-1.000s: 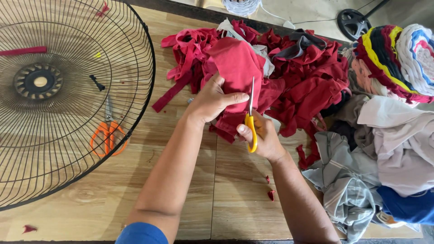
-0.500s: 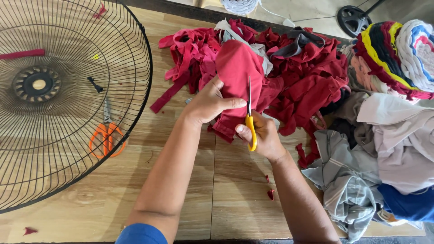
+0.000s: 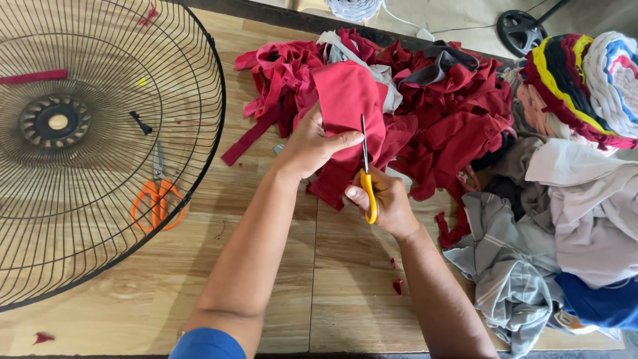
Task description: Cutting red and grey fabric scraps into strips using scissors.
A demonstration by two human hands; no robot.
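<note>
1. The left hand [image 3: 312,146] was clamped on a red piece of cloth [image 3: 345,100], thumb stretched across its near side and fingers tucked behind the fabric, holding it up off the wooden table [image 3: 332,292].
2. The right hand [image 3: 385,203] was closed around the yellow handle of a pair of scissors [image 3: 367,179], whose blades pointed away from the person and lay against the right edge of the held cloth; whether the blades stood apart or together could not be told.
3. The red cloth sat near the middle of the scene, just in front of a heap of red fabric scraps [image 3: 452,119] that spread across the far side of the table.
4. To the right lay a pile of grey, white and blue garments [image 3: 565,219], with a striped bundle of many colours [image 3: 585,80] beyond it at the far right.
5. At the left a black wire fan guard [image 3: 100,133] rested on the table, and a second pair of scissors with orange handles [image 3: 158,199] lay under its mesh.
6. A few small red snippets [image 3: 397,286] were scattered on the boards near the right forearm.
</note>
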